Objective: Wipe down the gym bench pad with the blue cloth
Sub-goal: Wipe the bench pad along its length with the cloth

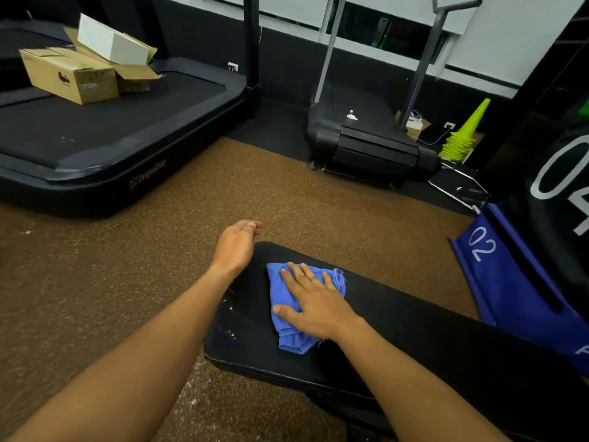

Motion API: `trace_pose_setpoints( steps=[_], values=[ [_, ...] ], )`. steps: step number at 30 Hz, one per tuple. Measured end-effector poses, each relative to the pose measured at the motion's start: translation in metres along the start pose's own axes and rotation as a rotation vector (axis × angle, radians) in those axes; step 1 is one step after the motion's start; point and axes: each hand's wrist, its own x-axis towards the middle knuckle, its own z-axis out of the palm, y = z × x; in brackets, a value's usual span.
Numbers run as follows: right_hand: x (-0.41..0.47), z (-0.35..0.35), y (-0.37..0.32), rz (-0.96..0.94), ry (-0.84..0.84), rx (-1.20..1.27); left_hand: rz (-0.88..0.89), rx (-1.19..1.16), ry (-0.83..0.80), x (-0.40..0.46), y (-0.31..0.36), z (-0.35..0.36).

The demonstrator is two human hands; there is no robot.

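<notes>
Bench pad [398,333]: 1 blue cloth [287,339] under flat R hand [314,303]; L hand [236,247] hovers.

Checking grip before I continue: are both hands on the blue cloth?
No, only the right hand presses the blue cloth; the left hand holds nothing.

We are pressing our right hand [314,303] flat on the blue cloth [288,314] atop the black bench [414,342], while our left hand [236,245] is hovering loosely curled past its far corner.
</notes>
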Motion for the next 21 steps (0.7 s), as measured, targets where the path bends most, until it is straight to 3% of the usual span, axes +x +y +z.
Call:
trace_pose_setpoints(
  steps=[15, 18, 20, 21],
  values=[
    [0.066, -0.003, -0.009, 0.12, 0.086, 0.077, -0.063, 0.09, -0.089, 0.016, -0.024, 0.001],
    [0.067, -0.017, -0.003, 0.138, 0.065, 0.403, -0.043, 0.279, -0.102, 0.017, -0.024, -0.003],
    [0.066, -0.033, 0.008, 0.208, 0.234, 0.657, -0.003, 0.468, -0.133, 0.016, -0.018, -0.003],
    [0.066, -0.041, 0.016, 0.249, 0.31, 0.65, 0.011, 0.57, -0.164, 0.015, -0.014, -0.003]
  ],
)
